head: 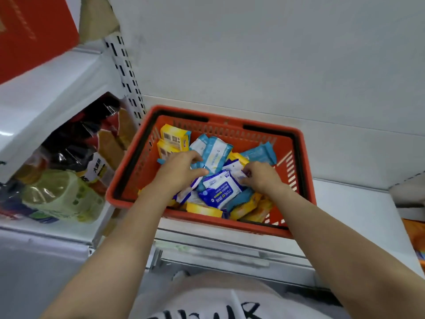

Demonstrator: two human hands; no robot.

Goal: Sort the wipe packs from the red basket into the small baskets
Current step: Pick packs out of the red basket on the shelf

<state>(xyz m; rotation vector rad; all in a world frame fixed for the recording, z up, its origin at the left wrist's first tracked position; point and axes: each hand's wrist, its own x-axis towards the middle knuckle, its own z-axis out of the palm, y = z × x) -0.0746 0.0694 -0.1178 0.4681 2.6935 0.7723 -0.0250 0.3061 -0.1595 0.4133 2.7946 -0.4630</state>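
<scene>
Clearly the wipe packs are light, soft pouches with slick film wrappers: they should bend under a squeeze and slide over one another, so a pinch across a short edge or a sealed end looks safer than pressing on the flat face.

At the left of the heap, inside the red basket (128, 171) that fills the middle of the frame, two yellow packs (174, 137) stand against the far-left wall. Just right of them the left hand (181, 171) lies over the pile with fingers curled down onto a pale blue pack (216, 150); whether that grip has closed on it or only rests there I cannot tell.

At the centre lies a white and dark blue pack (220, 192), face up, between both hands. The right hand (259, 176) pinches the upper right corner of a similar dark blue pack just above it, a narrow grip of fingertips on the wrapper's edge, the pack's body reaching leftward from the fingers.

No small baskets are in view.
</scene>
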